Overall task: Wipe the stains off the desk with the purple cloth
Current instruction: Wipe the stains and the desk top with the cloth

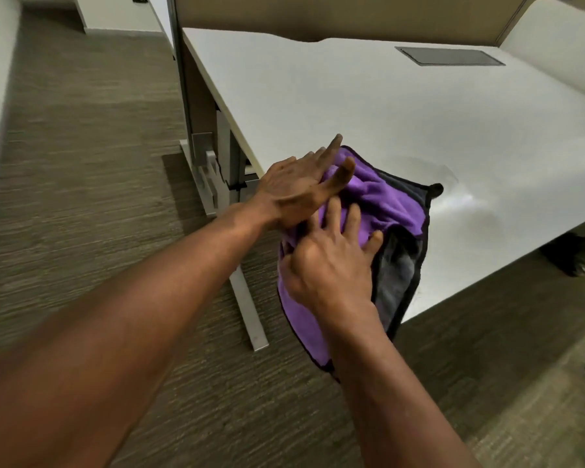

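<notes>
The purple cloth [382,197], grey on its other side with a black hem, lies bunched over the near left corner of the white desk [335,96]; part of it hangs over the edge. My left hand [301,184] rests flat on the cloth's far left part, fingers stretched out. My right hand [331,265] presses on the near part, fingers spread and curled into the fabric. Faint wet streaks [453,187] glisten on the desk just right of the cloth.
A grey cable hatch [450,56] is set into the desk at the back right. A beige partition [284,11] borders the far edge. The desk's metal leg and foot [244,282] stand on the striped carpet below. Dark shoes [574,255] sit under the desk at right.
</notes>
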Motion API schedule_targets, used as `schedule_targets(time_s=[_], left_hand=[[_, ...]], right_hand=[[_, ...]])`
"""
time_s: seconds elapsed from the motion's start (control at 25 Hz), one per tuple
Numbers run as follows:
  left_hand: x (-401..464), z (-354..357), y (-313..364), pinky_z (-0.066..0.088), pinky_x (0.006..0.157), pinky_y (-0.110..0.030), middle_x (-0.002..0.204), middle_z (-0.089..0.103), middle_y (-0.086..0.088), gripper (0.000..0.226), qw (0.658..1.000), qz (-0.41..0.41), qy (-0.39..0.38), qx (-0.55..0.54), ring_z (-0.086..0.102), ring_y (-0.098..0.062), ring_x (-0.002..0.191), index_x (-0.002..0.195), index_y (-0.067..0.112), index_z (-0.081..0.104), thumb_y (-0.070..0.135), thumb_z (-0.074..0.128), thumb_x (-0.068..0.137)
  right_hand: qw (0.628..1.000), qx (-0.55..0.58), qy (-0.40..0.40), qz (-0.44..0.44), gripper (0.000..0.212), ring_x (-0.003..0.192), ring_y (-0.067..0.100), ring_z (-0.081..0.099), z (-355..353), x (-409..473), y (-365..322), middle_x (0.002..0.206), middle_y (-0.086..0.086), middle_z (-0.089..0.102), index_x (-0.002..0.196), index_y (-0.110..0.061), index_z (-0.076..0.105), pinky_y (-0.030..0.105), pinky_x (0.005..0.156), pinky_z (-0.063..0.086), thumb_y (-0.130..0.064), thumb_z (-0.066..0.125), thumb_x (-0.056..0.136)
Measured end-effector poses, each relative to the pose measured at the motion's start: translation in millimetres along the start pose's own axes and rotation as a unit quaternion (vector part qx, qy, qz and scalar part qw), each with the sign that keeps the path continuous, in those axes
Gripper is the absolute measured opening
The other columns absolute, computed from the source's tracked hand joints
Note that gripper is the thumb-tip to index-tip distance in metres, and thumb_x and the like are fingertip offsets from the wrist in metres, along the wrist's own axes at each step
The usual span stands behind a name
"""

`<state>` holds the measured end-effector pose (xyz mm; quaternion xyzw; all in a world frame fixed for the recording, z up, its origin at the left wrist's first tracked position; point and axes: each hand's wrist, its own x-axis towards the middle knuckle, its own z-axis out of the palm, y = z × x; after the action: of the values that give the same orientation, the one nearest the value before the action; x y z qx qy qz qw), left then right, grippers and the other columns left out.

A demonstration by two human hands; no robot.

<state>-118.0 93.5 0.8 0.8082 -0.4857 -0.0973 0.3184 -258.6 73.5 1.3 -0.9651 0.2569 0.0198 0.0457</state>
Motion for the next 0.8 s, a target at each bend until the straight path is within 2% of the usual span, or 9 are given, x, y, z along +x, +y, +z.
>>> schedule_targets(time_s=[0.08,0.16,0.28,0.36,0.44,0.6,0.68,0.76,0.8], left_hand=[[-1,-4,3,0.020,0.121,-0.038,0.169,0.023,0.000,0.130,1.000,-0.006,-0.001,-0.021,0.030,-0.017,0.151,0.163,0.028,0.001,0.097,-0.017,0.055],[-3,-8,6,0.023,0.118,-0.037,0.168,0.026,-0.002,0.129,1.000,-0.010,-0.001,-0.024,0.035,-0.022,0.147,0.163,0.028,0.000,0.097,-0.016,0.055],[-2,-4,2,0.021,0.123,-0.040,0.168,0.026,-0.003,0.124,1.000,-0.005,-0.008,0.011,0.030,-0.021,0.151,0.163,0.028,-0.001,0.096,-0.017,0.060],[-1,4,-4,0.016,0.126,-0.042,0.170,0.017,-0.002,0.117,0.998,-0.001,-0.006,0.061,0.018,-0.015,0.156,0.162,0.031,-0.001,0.095,-0.018,0.066],[-1,11,-7,0.011,0.128,-0.042,0.171,0.012,-0.003,0.109,0.994,-0.001,-0.011,0.110,0.012,-0.014,0.157,0.162,0.035,-0.004,0.092,-0.018,0.070],[-3,15,-7,0.003,0.128,-0.041,0.172,0.003,-0.002,0.101,0.989,0.000,-0.006,0.148,0.000,-0.015,0.158,0.160,0.038,-0.009,0.088,-0.019,0.073],[-2,16,-6,-0.005,0.128,-0.048,0.172,0.000,-0.002,0.099,0.984,-0.003,0.006,0.179,-0.011,-0.018,0.158,0.161,0.037,-0.009,0.087,-0.020,0.076],[-2,18,-6,-0.010,0.125,-0.053,0.172,-0.002,-0.002,0.096,0.978,-0.014,0.009,0.208,-0.016,-0.021,0.157,0.161,0.036,-0.009,0.085,-0.018,0.078],[-1,19,-5,-0.009,0.125,-0.052,0.172,-0.003,-0.001,0.095,0.977,-0.019,0.004,0.211,-0.016,-0.021,0.157,0.161,0.036,-0.010,0.085,-0.016,0.080]], right_hand=[[1.000,-0.002,-0.018,0.001,0.086,0.154,0.043,-0.014,1,22,-11,0.170,0.010,-0.009,0.163,-0.025,0.011,0.071,0.118,-0.005,-0.054,0.054,0.095],[1.000,0.003,-0.004,-0.015,0.083,0.155,0.041,-0.014,2,24,-15,0.171,0.008,-0.005,0.163,-0.024,0.013,0.070,0.118,-0.003,-0.051,0.055,0.095],[0.996,0.014,0.046,-0.075,0.078,0.158,0.031,-0.003,6,-14,4,0.173,0.002,0.004,0.163,-0.025,0.012,0.066,0.120,0.011,-0.039,0.051,0.097],[0.994,0.017,0.070,-0.078,0.084,0.158,0.024,0.011,11,-56,26,0.172,-0.004,0.013,0.163,-0.031,0.014,0.058,0.119,0.022,-0.042,0.054,0.091],[0.995,0.054,0.052,-0.060,0.080,0.158,0.014,0.008,11,-90,51,0.171,-0.015,0.009,0.162,-0.041,0.007,0.048,0.121,0.014,-0.056,0.042,0.091],[0.995,0.094,-0.014,-0.015,0.065,0.146,-0.009,-0.029,-4,-89,84,0.155,-0.042,-0.028,0.143,-0.067,-0.024,0.032,0.124,-0.015,-0.074,0.000,0.084],[0.997,0.077,-0.020,0.025,0.059,0.147,-0.006,-0.030,-11,-66,96,0.150,-0.039,-0.037,0.133,-0.071,-0.033,0.034,0.124,-0.017,-0.074,-0.009,0.079],[0.995,0.070,-0.010,0.070,0.054,0.154,0.003,-0.020,-13,-40,106,0.154,-0.033,-0.033,0.131,-0.072,-0.032,0.043,0.127,-0.010,-0.073,-0.005,0.085],[0.994,0.063,-0.009,0.087,0.055,0.155,0.007,-0.016,-13,-28,108,0.159,-0.029,-0.028,0.137,-0.068,-0.030,0.048,0.127,-0.008,-0.071,0.000,0.091]])
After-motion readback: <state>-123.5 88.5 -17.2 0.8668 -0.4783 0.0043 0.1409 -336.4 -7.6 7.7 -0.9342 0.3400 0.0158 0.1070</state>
